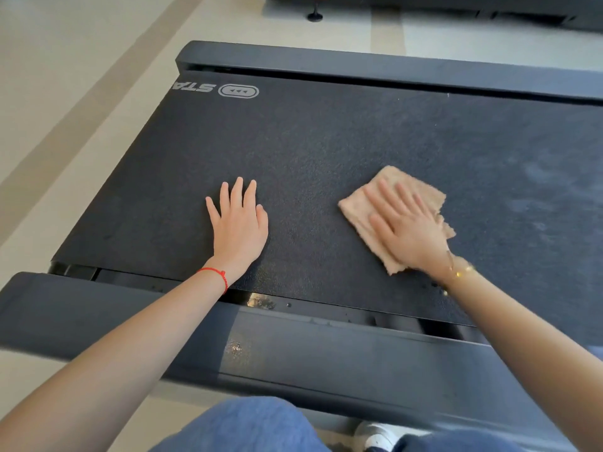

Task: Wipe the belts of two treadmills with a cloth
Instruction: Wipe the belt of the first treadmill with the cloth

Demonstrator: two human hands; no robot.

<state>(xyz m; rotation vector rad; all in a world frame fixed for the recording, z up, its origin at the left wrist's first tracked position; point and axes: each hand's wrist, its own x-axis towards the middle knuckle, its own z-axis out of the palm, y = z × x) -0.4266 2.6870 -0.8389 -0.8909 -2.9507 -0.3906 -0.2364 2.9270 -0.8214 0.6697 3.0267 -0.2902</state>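
Nearest, blue denim knees (248, 425) and a white shoe toe (375, 435) at the bottom edge, then the grey plastic side rail (293, 350) of the treadmill with a shiny smudge on it. Both hands are flat on the black textured treadmill belt (310, 151): left hand (239, 223), fingers straight and spread, rests bare on the belt, red string at the wrist; right hand (408, 223), fingers straight, presses the tan fuzzy folded cloth (362, 207) onto the belt, right of the left hand and well apart. Cloth looks light, soft, limp, likely bunches and slides unless pinned by a flat palm; best held down mid-fold. Belt looks grippy, stiff, dusty-grey toward the right. Farther off, the far grey rail (359, 65), pale tiled floor (81, 76), another dark machine base (489, 8) at the top.
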